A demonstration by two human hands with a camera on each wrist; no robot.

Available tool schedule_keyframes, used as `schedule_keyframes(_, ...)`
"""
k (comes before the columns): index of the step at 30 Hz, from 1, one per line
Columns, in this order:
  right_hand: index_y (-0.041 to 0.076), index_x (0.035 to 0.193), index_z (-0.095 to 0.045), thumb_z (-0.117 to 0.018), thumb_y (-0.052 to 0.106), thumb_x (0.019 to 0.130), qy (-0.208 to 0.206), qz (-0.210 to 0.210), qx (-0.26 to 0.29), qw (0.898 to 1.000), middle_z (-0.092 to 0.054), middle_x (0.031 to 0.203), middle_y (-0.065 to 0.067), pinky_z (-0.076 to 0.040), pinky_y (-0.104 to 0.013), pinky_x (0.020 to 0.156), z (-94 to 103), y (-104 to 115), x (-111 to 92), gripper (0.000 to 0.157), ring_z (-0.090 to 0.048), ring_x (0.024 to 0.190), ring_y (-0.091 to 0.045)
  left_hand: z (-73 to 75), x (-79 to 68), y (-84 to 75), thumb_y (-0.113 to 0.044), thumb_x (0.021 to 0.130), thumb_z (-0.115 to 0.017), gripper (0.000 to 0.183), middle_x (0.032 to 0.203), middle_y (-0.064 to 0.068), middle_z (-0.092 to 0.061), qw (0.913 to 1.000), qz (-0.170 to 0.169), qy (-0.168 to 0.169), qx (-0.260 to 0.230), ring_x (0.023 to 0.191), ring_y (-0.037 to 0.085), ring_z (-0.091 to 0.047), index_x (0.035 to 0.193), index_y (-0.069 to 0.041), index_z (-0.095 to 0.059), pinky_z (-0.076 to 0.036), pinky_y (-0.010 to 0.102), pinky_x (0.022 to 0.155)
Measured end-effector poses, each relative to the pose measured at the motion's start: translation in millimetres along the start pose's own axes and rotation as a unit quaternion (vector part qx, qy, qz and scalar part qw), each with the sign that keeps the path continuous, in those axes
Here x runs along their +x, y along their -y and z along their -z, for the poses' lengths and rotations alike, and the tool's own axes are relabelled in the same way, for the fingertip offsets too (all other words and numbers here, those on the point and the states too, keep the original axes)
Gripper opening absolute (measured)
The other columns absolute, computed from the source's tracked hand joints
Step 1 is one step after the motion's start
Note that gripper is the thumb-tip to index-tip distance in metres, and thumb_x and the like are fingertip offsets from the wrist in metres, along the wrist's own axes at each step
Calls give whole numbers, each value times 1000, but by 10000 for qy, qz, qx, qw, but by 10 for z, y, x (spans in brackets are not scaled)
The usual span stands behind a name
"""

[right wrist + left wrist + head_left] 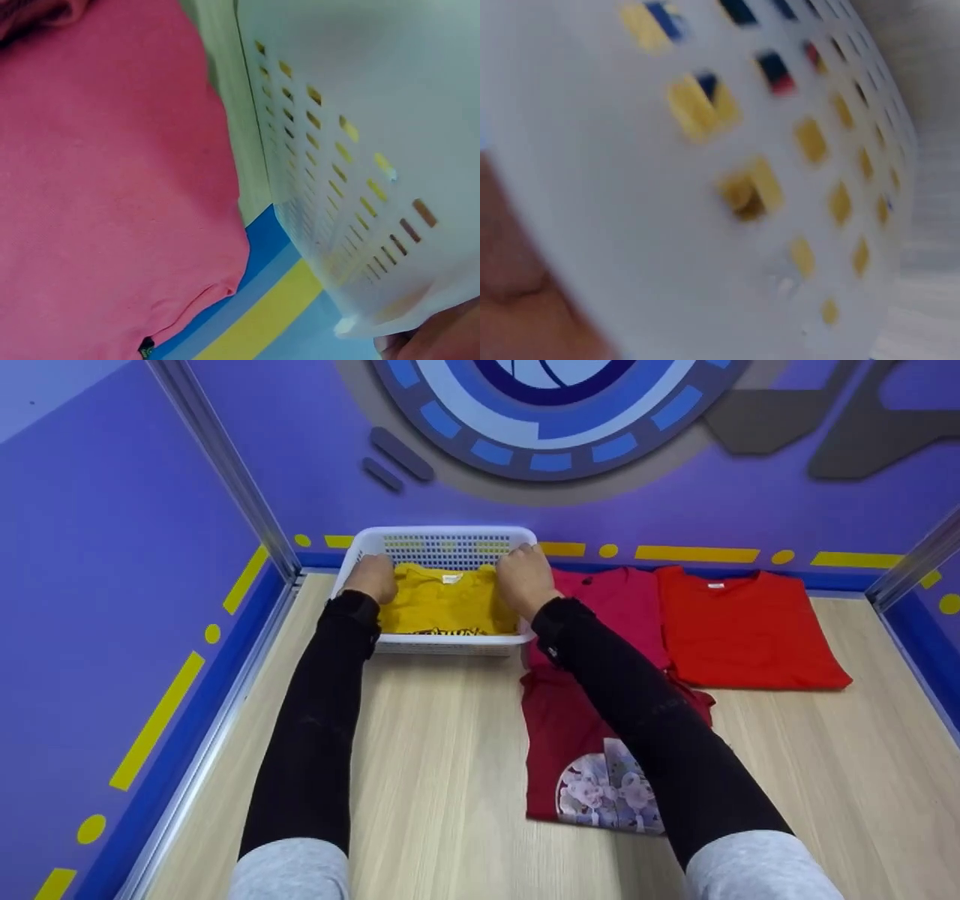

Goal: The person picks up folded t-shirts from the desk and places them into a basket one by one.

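Note:
A folded yellow T-shirt (pixel 442 604) lies inside a white plastic basket (pixel 450 640) with perforated walls. My left hand (pixel 373 577) reaches over the basket's left rim and grips the shirt's left side. On the opposite side, my right hand (pixel 523 577) holds the shirt's right edge, its wrist over the right rim. Both hands' fingertips are largely hidden down in the basket. The left wrist view is filled by the basket wall (pixel 645 225), with yellow cloth showing through its holes. In the right wrist view, brownish patches show through the wall (pixel 420 112) near the hand.
Right of the basket lie a folded pink shirt (pixel 626 607) and a folded red shirt (pixel 750 637). A dark red shirt with a floral print (pixel 559 750) lies nearer, partly under the right forearm. The wooden tabletop (pixel 435 780) meets purple panels (pixel 300 457) behind and at the sides.

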State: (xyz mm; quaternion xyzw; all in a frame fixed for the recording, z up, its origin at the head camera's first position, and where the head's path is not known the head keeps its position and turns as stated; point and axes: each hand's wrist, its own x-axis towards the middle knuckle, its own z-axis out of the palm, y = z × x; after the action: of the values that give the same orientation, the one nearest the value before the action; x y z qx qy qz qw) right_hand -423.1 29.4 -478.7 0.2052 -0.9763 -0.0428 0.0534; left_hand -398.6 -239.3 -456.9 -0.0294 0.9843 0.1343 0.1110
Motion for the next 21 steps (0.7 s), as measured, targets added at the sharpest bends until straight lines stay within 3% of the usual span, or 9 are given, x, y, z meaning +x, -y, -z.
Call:
schedule_keyframes(3,1,115,-81,-67,3,102,-55,121,-8,9999,-82,114,-17,-49,-47,113,38,14,1,20,-69,113,-35,45,-4,6,4,108,-47,21,98,19,-62,9997,-89,198,118,81,28,-49,115,4,-67,-38,38,75)
schedule_keyframes(6,0,110,-81,-67,4,100,-115,302,144,9994,-81,112,-17,-50,-46,113,109,32,7,18,-70,110,-35,117,-35,-14,2,107,-49,31,124,26,-70,9990,-192,340,200,98,33,-60,131,6,-68,-44,39,83)
schedule_keyframes(8,-1,107,-80,-66,4,100,-39,400,559,9976,-80,110,-18,-55,-44,109,129,69,-22,17,-71,106,-34,130,-80,-23,0,107,-51,38,142,27,-68,9983,-299,459,216,117,37,-65,142,5,-67,-50,41,94)
schedule_keyframes(10,-2,106,-79,-64,4,101,186,503,995,9936,-79,108,-18,-59,-43,102,177,101,-46,16,-72,101,-33,173,-123,-42,-1,107,-51,44,154,25,-63,9969,-408,634,231,137,40,-63,149,3,-64,-53,44,108)
schedule_keyframes(12,-2,107,-78,-62,2,102,543,540,1464,9863,-77,107,-18,-61,-41,91,240,129,-68,17,-70,94,-30,227,-159,-75,-3,107,-52,47,160,23,-61,9952,-460,828,251,146,39,-59,152,1,-63,-52,48,118)
schedule_keyframes(16,-1,107,-73,-61,5,105,1190,579,1793,9748,-72,101,-14,-53,-36,75,301,175,-89,14,-61,84,-25,253,-216,-120,-6,108,-51,47,162,21,-60,9903,-550,1224,360,149,38,-58,153,0,-62,-49,51,124)
schedule_keyframes(19,0,100,-70,-65,12,106,1483,607,1739,9716,-66,95,-12,-49,-35,71,260,200,-116,14,-58,81,-25,166,-265,-118,-10,109,-53,46,162,20,-60,9877,-576,1383,442,148,37,-58,153,-1,-63,-48,52,125)
schedule_keyframes(21,2,95,-68,-67,18,107,1739,708,1630,9686,-63,92,-11,-49,-35,72,218,214,-147,20,-57,80,-25,86,-286,-101,-14,109,-55,44,160,19,-62,9870,-554,1420,512,137,32,-63,150,-3,-67,-51,49,120)
